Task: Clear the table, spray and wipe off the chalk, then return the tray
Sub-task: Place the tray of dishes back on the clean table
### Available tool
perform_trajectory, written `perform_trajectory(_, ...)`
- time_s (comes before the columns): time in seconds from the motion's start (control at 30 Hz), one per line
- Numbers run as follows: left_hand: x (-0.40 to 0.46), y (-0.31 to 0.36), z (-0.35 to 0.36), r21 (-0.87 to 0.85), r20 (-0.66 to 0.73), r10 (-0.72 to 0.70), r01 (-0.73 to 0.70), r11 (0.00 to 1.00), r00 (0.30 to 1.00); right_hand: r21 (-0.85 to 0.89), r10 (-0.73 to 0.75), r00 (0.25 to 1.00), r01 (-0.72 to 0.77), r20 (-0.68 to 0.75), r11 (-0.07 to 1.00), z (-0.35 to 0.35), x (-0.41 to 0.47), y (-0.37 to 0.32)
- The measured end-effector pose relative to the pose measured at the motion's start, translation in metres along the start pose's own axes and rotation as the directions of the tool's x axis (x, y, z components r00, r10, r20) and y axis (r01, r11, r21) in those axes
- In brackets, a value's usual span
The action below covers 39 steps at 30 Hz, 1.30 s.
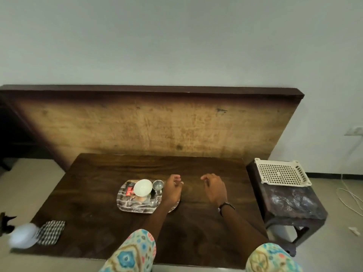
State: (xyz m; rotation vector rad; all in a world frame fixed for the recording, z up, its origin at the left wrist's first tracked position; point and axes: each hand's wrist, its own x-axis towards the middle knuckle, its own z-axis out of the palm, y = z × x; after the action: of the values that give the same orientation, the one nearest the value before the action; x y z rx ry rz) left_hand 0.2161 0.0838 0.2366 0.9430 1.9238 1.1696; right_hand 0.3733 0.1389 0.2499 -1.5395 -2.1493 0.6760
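I see the tray sitting mid-worktop, slightly L of centre, patterned grey/white. On it: a white bowl tipped toward me, a steel cup just R of the bowl, a small red packet on the L side, and a spoon lying along the near edge. Something brownish under the bowl, can't tell what.

My left hand hangs over the tray's R end, fingers loosely curled, nothing in it; its wrist and forearm hide the tray's R edge. My right hand hovers over bare worktop well R of the tray, fingers relaxed and bent, also holding nothing. A dark bracelet on that wrist.

Near L corner of the worktop: a checked cloth lying flat, and touching it a blurred white spray bottle at the very edge.

R of the worktop stands a dark side stool with a cream perforated plastic basket on its far part. A wide wooden board leans vs the wall behind. White cable on the floor far R.
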Motion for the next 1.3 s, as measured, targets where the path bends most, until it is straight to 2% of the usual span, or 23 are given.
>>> perform_trajectory(0.37, -0.005, -0.047, -0.125, -0.004, -0.217, -0.006, 0.006, 1.000, 0.976, 0.095, -0.183, 0.980, 0.175, 0.079, 0.980, 0.073, 0.011, -0.113)
perform_trajectory(0.5, -0.003, -0.081, -0.191, -0.040, -0.272, -0.062, 0.053, 0.998, 0.960, 0.143, -0.224, 0.963, 0.203, 0.148, 0.969, 0.126, 0.013, -0.168)
perform_trajectory(0.67, -0.006, -0.152, -0.288, -0.042, -0.368, -0.154, 0.149, 0.988, 0.917, 0.185, -0.268, 0.926, 0.224, 0.266, 0.957, 0.226, 0.006, -0.242)
perform_trajectory(0.8, -0.012, -0.212, -0.363, -0.071, -0.421, -0.249, 0.242, 0.968, 0.872, 0.164, -0.280, 0.863, 0.231, 0.421, 0.959, 0.313, -0.007, -0.300)
perform_trajectory(0.9, -0.016, -0.256, -0.413, 0.010, -0.502, -0.235, 0.277, 0.961, 0.832, 0.133, -0.280, 0.800, 0.248, 0.531, 0.960, 0.370, -0.018, -0.338)
perform_trajectory(0.97, -0.022, -0.280, -0.438, 0.051, -0.509, -0.282, 0.355, 0.933, 0.814, 0.114, -0.273, 0.757, 0.257, 0.594, 0.960, 0.399, -0.026, -0.356)
perform_trajectory(1.07, -0.026, -0.320, -0.469, 0.030, -0.608, -0.331, 0.437, 0.899, 0.722, 0.107, -0.251, 0.696, 0.244, 0.673, 0.964, 0.448, -0.032, -0.378)
perform_trajectory(1.17, -0.025, -0.356, -0.488, -0.097, -0.644, -0.450, 0.517, 0.851, 0.619, 0.076, -0.199, 0.632, 0.217, 0.749, 0.973, 0.491, -0.035, -0.392)
perform_trajectory(1.23, -0.017, -0.379, -0.502, -0.126, -0.650, -0.458, 0.508, 0.852, 0.607, 0.057, -0.174, 0.597, 0.210, 0.783, 0.976, 0.524, -0.036, -0.396)
perform_trajectory(1.3, -0.005, -0.395, -0.516, -0.118, -0.631, -0.420, 0.455, 0.883, 0.652, 0.030, -0.161, 0.575, 0.231, 0.802, 0.972, 0.551, -0.037, -0.397)
